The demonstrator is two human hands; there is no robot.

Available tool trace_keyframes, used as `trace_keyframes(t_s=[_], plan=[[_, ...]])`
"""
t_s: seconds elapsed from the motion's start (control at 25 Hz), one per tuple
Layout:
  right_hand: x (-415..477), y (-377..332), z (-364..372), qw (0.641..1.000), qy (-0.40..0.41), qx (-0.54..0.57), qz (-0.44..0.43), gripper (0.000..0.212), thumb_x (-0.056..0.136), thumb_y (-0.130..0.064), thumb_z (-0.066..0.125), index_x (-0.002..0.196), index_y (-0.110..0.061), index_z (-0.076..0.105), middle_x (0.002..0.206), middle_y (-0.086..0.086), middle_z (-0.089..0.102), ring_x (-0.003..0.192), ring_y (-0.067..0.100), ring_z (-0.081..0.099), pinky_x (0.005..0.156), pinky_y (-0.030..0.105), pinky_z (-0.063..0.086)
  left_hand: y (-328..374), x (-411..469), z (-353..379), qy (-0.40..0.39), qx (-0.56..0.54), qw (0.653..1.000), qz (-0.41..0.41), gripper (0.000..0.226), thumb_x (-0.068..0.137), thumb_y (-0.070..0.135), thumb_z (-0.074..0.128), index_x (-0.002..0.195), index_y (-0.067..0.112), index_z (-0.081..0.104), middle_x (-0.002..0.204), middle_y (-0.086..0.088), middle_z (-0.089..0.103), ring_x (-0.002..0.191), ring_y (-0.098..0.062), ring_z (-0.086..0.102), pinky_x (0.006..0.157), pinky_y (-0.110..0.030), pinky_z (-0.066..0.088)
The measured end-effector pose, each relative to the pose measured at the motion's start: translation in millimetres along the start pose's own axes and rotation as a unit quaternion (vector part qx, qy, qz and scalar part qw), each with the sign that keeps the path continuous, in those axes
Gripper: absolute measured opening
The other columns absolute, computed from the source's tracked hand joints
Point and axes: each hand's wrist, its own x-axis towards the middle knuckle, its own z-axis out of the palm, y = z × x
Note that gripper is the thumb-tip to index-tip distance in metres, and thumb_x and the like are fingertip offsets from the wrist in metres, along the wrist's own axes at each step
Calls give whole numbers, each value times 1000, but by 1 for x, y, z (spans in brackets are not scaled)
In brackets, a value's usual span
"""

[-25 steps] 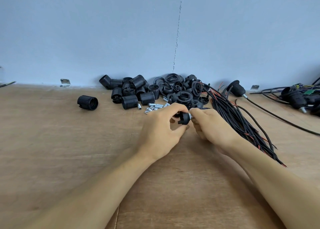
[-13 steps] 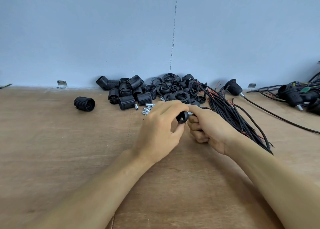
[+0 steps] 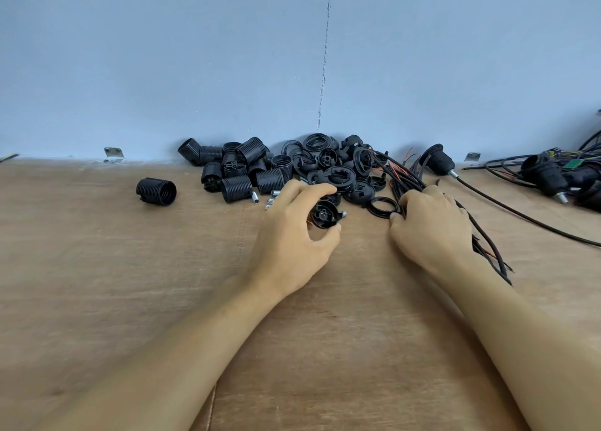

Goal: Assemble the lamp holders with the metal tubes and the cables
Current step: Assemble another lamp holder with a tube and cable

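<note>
A wooden table point(image 3: 97, 300) is set against a blue wall, and along its far edge a pile of black lamp holder parts point(image 3: 276, 167) is heaped. To the right of the pile a cable bundle point(image 3: 403, 180) is laid out, with its long axis running from the far middle of the table toward the near right and its red-tipped ends fanned at both extremes.

The bundle is covered near its middle by the right hand point(image 3: 429, 229), whose fingers are curled down over the cables in what is judged to be a grasp. Whether a single cable has been singled out cannot be told.

A lamp holder cap point(image 3: 323, 215) is pinched between the thumb and curled fingers of the left hand point(image 3: 292, 235), just in front of the pile. Its hollow side is turned toward the camera. A short metal tube point(image 3: 343, 215) is seen projecting from the cap, with its axis roughly level and pointed right, toward the right hand and the bundle.

A cable end is therefore expected to be brought leftward, in line with the tube's axis. The right hand is the nearer one to the cables.
</note>
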Motion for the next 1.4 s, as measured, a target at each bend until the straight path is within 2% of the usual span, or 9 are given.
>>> trace_keyframes(t_s=[0.16, 0.44, 0.6, 0.68, 0.76, 0.92, 1.08, 1.16, 1.4], plan=[[5, 6, -7, 999, 5, 53, 10, 26, 90, -10, 53, 114, -7, 62, 112, 18, 62, 102, 39, 57, 71, 36, 39, -1, -1, 1, -17, -11, 1000, -8, 33, 78, 21, 78, 111, 24, 72, 103, 10, 59, 89, -8, 62, 79, -28, 56], [12, 12, -2, 989, 33, 140, 25, 30, 86, -5, 48, 113, -6, 62, 108, 17, 66, 102, 40, 58, 73, 36, 42, -3, -1, 1, -23, -1, 1000, -13, 32, 78, 24, 79, 108, 27, 72, 102, 14, 60, 82, -8, 63, 76, -28, 55], [27, 18, 4, 937, 13, 330, 117, 27, 89, -7, 47, 106, -5, 67, 88, 9, 62, 82, 26, 55, 69, 30, 38, -2, -1, 1, -31, 0, 999, -21, 32, 78, 25, 79, 109, 28, 72, 103, 14, 60, 81, -8, 62, 77, -31, 55], [32, 16, 3, 870, -49, 464, 156, 19, 92, -6, 48, 94, 4, 65, 70, 10, 45, 59, 22, 38, 54, 26, 26, -2, -1, 1, -36, 11, 999, -20, 32, 79, 23, 81, 109, 28, 72, 103, 14, 60, 82, -8, 62, 78, -29, 54], [32, 13, -4, 765, -128, 605, 181, 23, 102, -16, 46, 92, -6, 63, 61, 1, 42, 42, 12, 32, 38, 19, 20, -3, -1, 1, -39, 19, 999, -17, 32, 79, 23, 81, 109, 27, 73, 102, 14, 61, 83, -8, 63, 78, -26, 53], [28, 10, -21, 567, -211, 786, 129, 26, 107, -25, 39, 93, -15, 59, 68, -8, 45, 38, 3, 28, 31, 14, 17, -3, -1, 2, -36, 31, 999, -15, 33, 78, 24, 81, 110, 26, 73, 102, 16, 63, 84, -7, 62, 77, -13, 47], [13, -2, -30, 477, -327, 815, 48, 22, 101, -28, 44, 97, -15, 62, 71, -9, 42, 42, 5, 23, 34, 15, 18, -3, -2, 1, -44, 13, 998, -34, 33, 80, 35, 79, 111, 29, 72, 86, 29, 65, 82, 7, 62, 72, 0, 40], [6, -10, -30, 475, -365, 801, 5, 25, 98, -30, 48, 97, -16, 68, 71, -9, 43, 43, 4, 25, 35, 15, 19, -2, -2, 1, -49, 14, 998, -31, 33, 81, 36, 80, 112, 28, 73, 83, 32, 63, 81, 17, 59, 73, 3, 37], [-3, -20, -26, 598, -244, 761, -71, 24, 96, -31, 53, 100, -17, 72, 79, -4, 58, 50, 6, 39, 41, 18, 28, -5, 0, 2, -57, 31, 997, -43, 38, 78, 35, 81, 113, 32, 69, 89, 29, 64, 85, 21, 56, 76, 3, 36]])
